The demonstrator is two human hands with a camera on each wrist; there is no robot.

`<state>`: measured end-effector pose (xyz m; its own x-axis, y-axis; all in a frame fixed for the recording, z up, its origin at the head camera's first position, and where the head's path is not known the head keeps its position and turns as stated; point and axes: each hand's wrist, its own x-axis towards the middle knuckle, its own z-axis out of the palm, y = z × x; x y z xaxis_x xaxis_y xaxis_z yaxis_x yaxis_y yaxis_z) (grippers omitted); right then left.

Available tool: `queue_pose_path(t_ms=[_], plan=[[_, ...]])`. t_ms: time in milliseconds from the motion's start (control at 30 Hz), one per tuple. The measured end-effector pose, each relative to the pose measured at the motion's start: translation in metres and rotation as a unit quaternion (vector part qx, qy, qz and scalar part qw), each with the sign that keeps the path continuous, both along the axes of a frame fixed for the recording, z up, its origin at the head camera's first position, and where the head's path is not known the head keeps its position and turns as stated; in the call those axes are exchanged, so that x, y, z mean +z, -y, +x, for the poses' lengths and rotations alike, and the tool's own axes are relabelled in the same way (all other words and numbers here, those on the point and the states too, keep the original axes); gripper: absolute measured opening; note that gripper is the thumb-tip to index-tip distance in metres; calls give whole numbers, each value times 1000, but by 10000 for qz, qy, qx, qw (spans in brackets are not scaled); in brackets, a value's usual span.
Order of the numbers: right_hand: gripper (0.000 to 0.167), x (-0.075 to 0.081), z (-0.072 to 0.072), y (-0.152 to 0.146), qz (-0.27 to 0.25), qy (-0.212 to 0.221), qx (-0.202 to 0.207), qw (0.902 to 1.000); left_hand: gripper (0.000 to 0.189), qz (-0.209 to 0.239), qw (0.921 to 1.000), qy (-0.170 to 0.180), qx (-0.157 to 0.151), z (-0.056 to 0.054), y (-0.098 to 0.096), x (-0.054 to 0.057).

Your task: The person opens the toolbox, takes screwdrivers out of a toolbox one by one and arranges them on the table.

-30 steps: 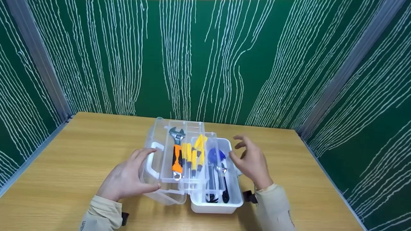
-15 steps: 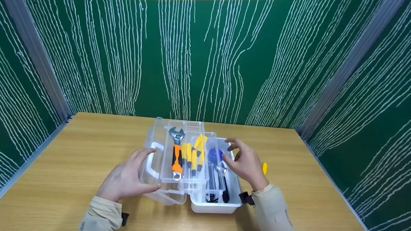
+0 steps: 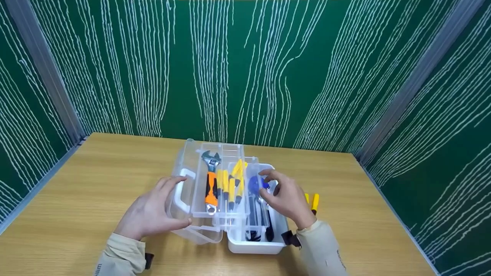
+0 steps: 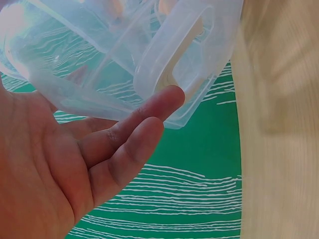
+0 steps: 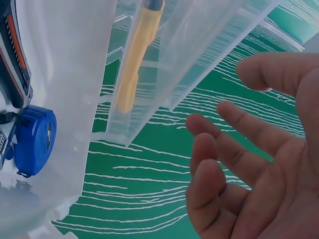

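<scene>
In the head view, my left hand (image 3: 147, 212) rests against the clear lid (image 3: 180, 157) of an opened toolbox, its fingers by the white handle (image 3: 179, 195). The left wrist view shows those fingers nearly straight. My right hand (image 3: 285, 195) hovers over the toolbox's white base (image 3: 257, 249), thumb and fingers apart, nothing held. An adjustable wrench (image 3: 211, 184) with an orange-and-black handle and several yellow tools (image 3: 231, 189) with dark ends lie in the raised clear trays. In the base sit a blue tape measure (image 5: 36, 140) and a black-and-orange handled tool (image 5: 15, 55).
On the wooden table (image 3: 126, 165), beyond my right wrist, lie two yellow-handled items (image 3: 315, 202), partly hidden by it. Green panels (image 3: 245, 76) with white lines enclose the table's back and sides. Dark long tools (image 3: 269, 228) lie in the base.
My right hand has moved left, from beside the base to over it. Yellow items behind its wrist have come into sight. My left hand and the toolbox stay put.
</scene>
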<state>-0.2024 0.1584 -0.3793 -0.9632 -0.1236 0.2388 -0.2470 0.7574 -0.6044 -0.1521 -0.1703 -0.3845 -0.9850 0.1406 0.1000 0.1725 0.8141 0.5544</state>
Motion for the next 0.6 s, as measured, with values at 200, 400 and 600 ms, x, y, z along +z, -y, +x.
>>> queue_pose_path(t_ms=[200, 400, 600], plan=[[34, -1, 0, 5, 21, 53, 92, 9999, 98, -5, 10000, 48, 39, 1, 0, -1], [33, -4, 1, 7, -38, 18, 230, 9997, 101, -20, 9998, 192, 70, 1, 0, -1], [29, -4, 1, 8, -243, -132, 372, 9989, 100, -1, 10000, 77, 37, 0, 0, -1]])
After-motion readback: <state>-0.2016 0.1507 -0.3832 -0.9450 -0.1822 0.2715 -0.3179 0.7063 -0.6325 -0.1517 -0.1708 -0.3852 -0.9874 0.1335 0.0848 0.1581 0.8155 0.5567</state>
